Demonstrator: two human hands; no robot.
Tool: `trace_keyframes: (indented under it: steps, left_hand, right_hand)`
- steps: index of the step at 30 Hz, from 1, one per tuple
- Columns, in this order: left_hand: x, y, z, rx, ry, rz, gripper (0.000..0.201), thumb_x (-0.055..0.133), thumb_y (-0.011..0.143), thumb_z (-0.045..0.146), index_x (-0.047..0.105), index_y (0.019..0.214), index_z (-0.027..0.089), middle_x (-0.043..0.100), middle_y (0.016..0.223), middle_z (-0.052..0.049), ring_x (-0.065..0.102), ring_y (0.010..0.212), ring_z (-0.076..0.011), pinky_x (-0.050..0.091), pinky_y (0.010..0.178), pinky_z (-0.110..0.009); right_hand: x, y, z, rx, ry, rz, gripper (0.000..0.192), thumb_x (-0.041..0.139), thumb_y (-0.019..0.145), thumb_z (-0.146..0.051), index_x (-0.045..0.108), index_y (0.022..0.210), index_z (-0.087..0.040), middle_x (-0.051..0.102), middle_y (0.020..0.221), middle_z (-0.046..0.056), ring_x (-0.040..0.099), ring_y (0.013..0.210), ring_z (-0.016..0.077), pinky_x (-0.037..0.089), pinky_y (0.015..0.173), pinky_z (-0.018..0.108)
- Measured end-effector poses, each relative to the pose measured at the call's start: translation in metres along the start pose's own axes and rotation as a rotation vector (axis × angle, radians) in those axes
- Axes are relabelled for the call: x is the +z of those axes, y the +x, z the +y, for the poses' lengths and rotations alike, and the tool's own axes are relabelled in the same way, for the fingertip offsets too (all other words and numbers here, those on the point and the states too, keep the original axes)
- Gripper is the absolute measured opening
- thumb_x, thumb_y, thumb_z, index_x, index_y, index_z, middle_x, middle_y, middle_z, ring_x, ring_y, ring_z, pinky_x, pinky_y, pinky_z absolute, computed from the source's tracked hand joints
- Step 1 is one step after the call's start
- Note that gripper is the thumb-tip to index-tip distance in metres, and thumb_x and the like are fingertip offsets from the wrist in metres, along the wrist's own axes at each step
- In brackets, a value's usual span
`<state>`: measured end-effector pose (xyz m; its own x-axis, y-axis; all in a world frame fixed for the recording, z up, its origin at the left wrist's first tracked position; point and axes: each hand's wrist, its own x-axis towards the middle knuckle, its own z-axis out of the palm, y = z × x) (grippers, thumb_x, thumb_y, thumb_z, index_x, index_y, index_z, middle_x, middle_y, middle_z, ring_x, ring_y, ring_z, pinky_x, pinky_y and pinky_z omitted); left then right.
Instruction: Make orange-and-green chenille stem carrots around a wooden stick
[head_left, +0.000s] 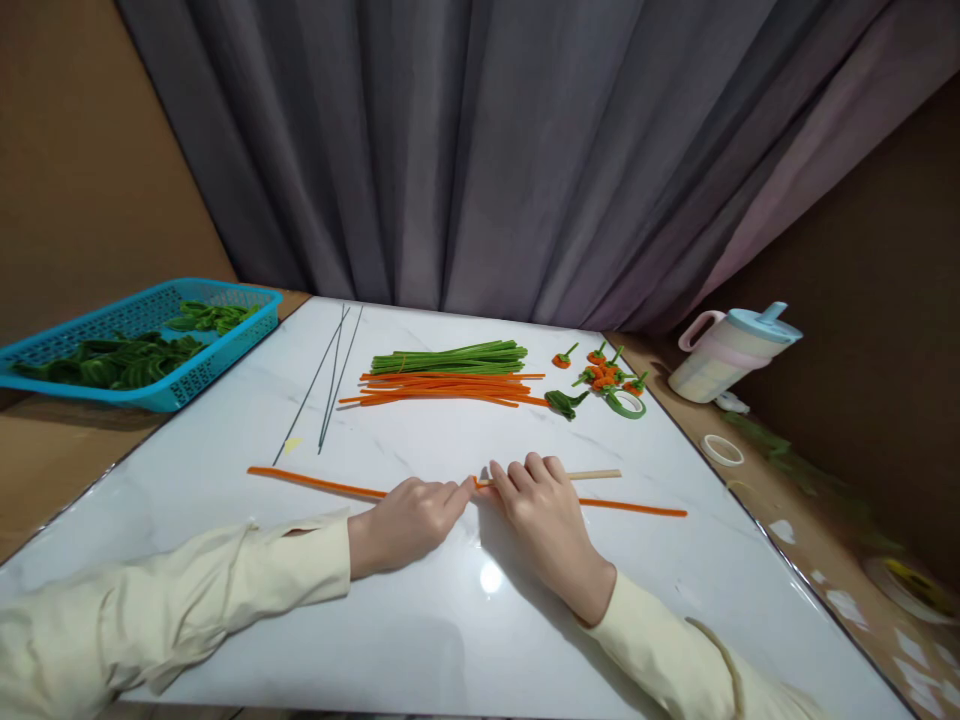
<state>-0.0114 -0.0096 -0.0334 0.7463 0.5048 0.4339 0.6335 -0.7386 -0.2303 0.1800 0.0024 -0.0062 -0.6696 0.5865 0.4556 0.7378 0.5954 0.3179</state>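
Cream sleeves reach in from the bottom edge, and both hands lie low on the white marble-patterned table [225, 560]. Between them runs a long orange pipe cleaner [315, 482], lying flat near the front of the table with its long axis going left to right, the left end a little farther from the camera than the right end, which points toward the table's right edge. On top of it, where the hands meet, sits a thin wooden stick [596, 475], also laid left to right and sticking out past the right hand [544, 515]. That hand's fingers are curled down over stick and pipe cleaner, pressing them to the table; whether they close fully around them cannot be told. Fingertips of the left hand [409, 515] pinch together at the stick's near end, right where the pipe cleaner crosses. Farther back lie a bundle of green pipe cleaners [450, 358] and orange ones [442, 388], thin dark wires [330, 385], small orange-and-green flowers [604, 375], and a blue basket [180, 385] of green leaves on the left.
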Motion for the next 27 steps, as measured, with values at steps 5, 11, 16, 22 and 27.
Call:
trace_keyframes:
  steps: [5, 11, 16, 22, 27]
  left_hand:
    - [0.004, 0.002, -0.002, -0.199, -0.218, -0.031, 0.025, 0.03, 0.094, 0.014, 0.053, 0.103, 0.011, 0.064, 0.071, -0.004, 0.063, 0.059, -0.0142, 0.048, 0.049, -0.023]
    - [0.003, 0.005, -0.003, -0.288, -0.347, -0.077, 0.027, 0.03, 0.095, 0.019, 0.055, 0.099, 0.014, 0.067, 0.079, -0.006, 0.066, 0.068, -0.016, 0.052, 0.061, -0.025]
    - [0.002, 0.005, -0.003, -0.309, -0.376, -0.089, 0.027, 0.029, 0.096, 0.02, 0.055, 0.099, 0.014, 0.066, 0.08, -0.006, 0.066, 0.07, -0.0163, 0.052, 0.062, -0.025]
    - [0.002, 0.005, -0.003, -0.303, -0.384, -0.09, 0.027, 0.029, 0.095, 0.017, 0.055, 0.092, 0.014, 0.065, 0.075, -0.004, 0.063, 0.061, -0.0141, 0.05, 0.056, -0.023]
    - [0.002, 0.005, -0.002, -0.295, -0.41, -0.021, 0.025, 0.031, 0.095, 0.018, 0.056, 0.094, 0.013, 0.067, 0.077, -0.004, 0.065, 0.062, -0.0154, 0.05, 0.056, -0.025]
  right_hand:
    - [0.014, -0.002, 0.025, 0.088, 0.006, -0.078, 0.033, 0.055, 0.088, -0.04, 0.064, 0.099, -0.01, 0.058, 0.068, 0.007, 0.046, 0.069, 0.0232, 0.025, 0.064, 0.035]
    - [0.031, -0.001, 0.043, 0.181, 0.196, -0.212, 0.039, 0.041, 0.095, -0.042, 0.053, 0.12, -0.014, 0.058, 0.092, 0.009, 0.048, 0.083, 0.0233, 0.03, 0.071, 0.034]
    - [0.028, 0.001, 0.041, 0.099, 0.369, -0.164, 0.036, 0.037, 0.096, -0.04, 0.052, 0.12, -0.017, 0.057, 0.104, 0.01, 0.046, 0.093, 0.0236, 0.029, 0.077, 0.036]
    - [0.017, 0.001, 0.025, -0.131, 0.527, -0.047, 0.027, 0.045, 0.094, -0.04, 0.058, 0.098, -0.017, 0.062, 0.091, 0.007, 0.046, 0.095, 0.0218, 0.026, 0.081, 0.037]
    - [0.021, 0.002, 0.016, -0.161, 0.528, 0.064, 0.017, 0.041, 0.096, -0.019, 0.058, 0.093, -0.013, 0.062, 0.083, 0.005, 0.047, 0.087, 0.0183, 0.026, 0.08, 0.036]
